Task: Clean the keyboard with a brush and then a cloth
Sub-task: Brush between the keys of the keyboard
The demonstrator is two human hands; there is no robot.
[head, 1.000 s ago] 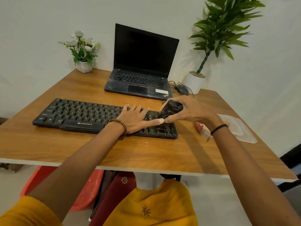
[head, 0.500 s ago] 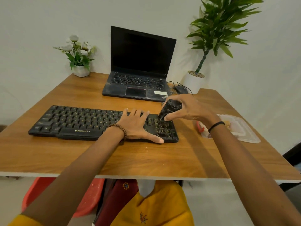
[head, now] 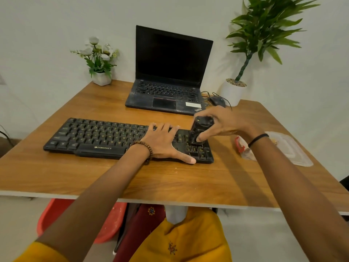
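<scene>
A black keyboard [head: 98,138] lies across the wooden table [head: 170,178]. My left hand [head: 162,141] rests flat on the keyboard's right half, fingers spread, thumb stretched along its front edge. My right hand [head: 224,125] grips a black brush [head: 200,131] and holds it upright with its bristles on the keys at the keyboard's right end. No cloth is plainly visible.
An open black laptop [head: 170,76] stands behind the keyboard, with a mouse [head: 217,101] and cable beside it. A small flower pot [head: 101,77] is at the back left, a tall potted plant [head: 234,91] at the back right. A clear plastic tray [head: 290,148] and a red-and-white wrapper [head: 242,148] lie at the right.
The brush has shifted a little toward me over the right-end keys. My left thumb has swung from pointing right at the brush down to the keyboard's front edge. The view shifted slightly.
</scene>
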